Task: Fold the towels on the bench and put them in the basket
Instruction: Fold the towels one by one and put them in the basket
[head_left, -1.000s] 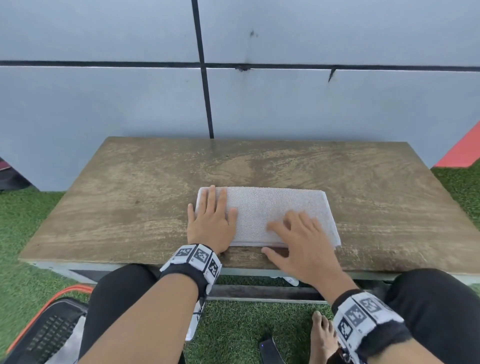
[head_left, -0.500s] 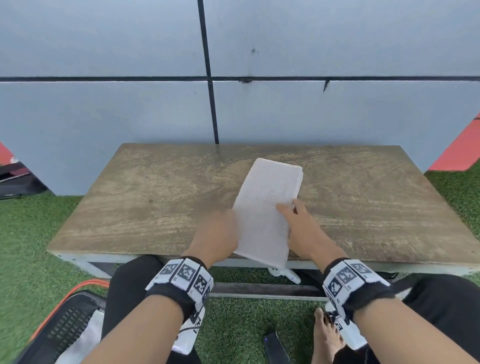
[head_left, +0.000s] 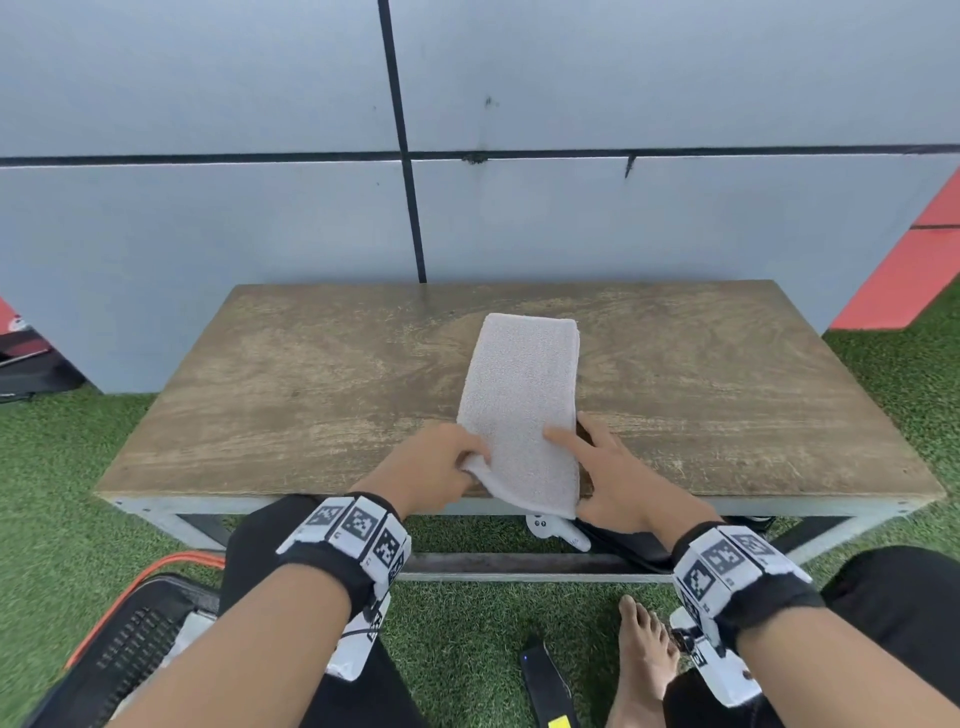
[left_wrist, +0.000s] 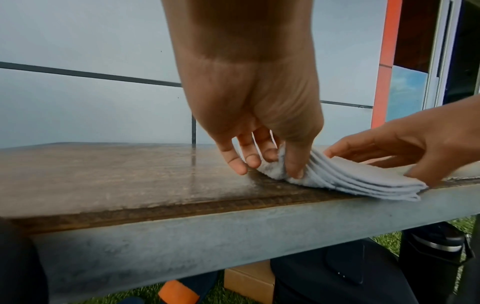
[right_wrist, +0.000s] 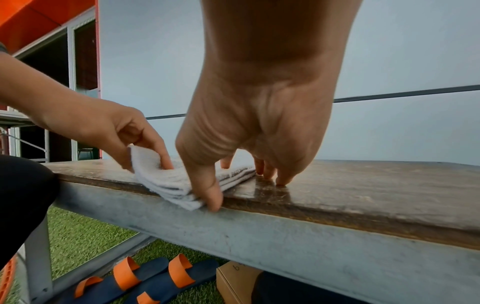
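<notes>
A white towel (head_left: 519, 395), folded into a long strip of several layers, lies on the wooden bench (head_left: 311, 395) and points away from me. Its near end overhangs the front edge a little. My left hand (head_left: 475, 457) pinches the near left corner between thumb and fingers and lifts it slightly, as the left wrist view shows around the towel (left_wrist: 350, 176). My right hand (head_left: 582, 462) lies spread at the near right corner. Its index finger rests on top, its thumb touches the corner of the towel (right_wrist: 166, 181), and its other fingers touch the wood. The black basket (head_left: 130, 649) with an orange rim stands on the grass at my lower left.
A grey panelled wall (head_left: 260, 208) rises right behind the bench. Under the bench lie blue and orange sandals (right_wrist: 145, 275), a cardboard box (right_wrist: 233, 281) and a white controller (head_left: 556, 530). My bare foot (head_left: 644, 660) and a black device (head_left: 545, 680) are on the grass.
The towel has turned from lying crosswise to lying lengthwise away from me. Both hands have gone from pressing flat on it to its near corners, and the left hand now pinches one.
</notes>
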